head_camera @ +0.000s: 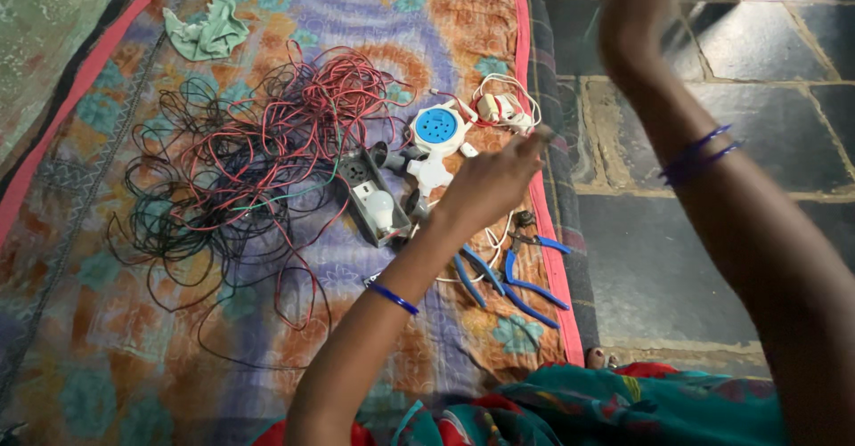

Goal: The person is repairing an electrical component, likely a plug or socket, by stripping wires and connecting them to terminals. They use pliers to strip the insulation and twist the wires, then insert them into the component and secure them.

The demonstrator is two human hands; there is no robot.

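**Hands Over a Pile of Wires on the Bed**

A person sits at the edge of a bed covered with a bright patterned blanket (80, 321). The left hand (490, 183) reaches out over the blanket. Its fingers (533, 140) are pinched close together, and they seem to hold something very small and thin, but it is too small to tell what it is. A blue bangle (393, 298) sits on the left wrist.

The right hand (634, 14) is lifted high, near the top of the view. It is blurry and partly cut off, so I cannot tell if its fingers are open or closed, or if they hold anything. Blue bangles (699, 155) are on that arm too.

Just beside the left hand lies a round blue and white plug box (436, 130). Below it is a white plug piece (429, 175). Next to that is a grey box (370, 195) with a white bulb (381, 207) in it. A coiled white cord (503, 103) lies near the pink edge of the blanket.

A big messy pile of red and black wires (240, 165) is spread over the middle of the blanket. Tools with blue handles (521, 277) lie near the left arm. A green cloth (207, 32) lies at the far end. To the right is a dark stone floor (766, 63).
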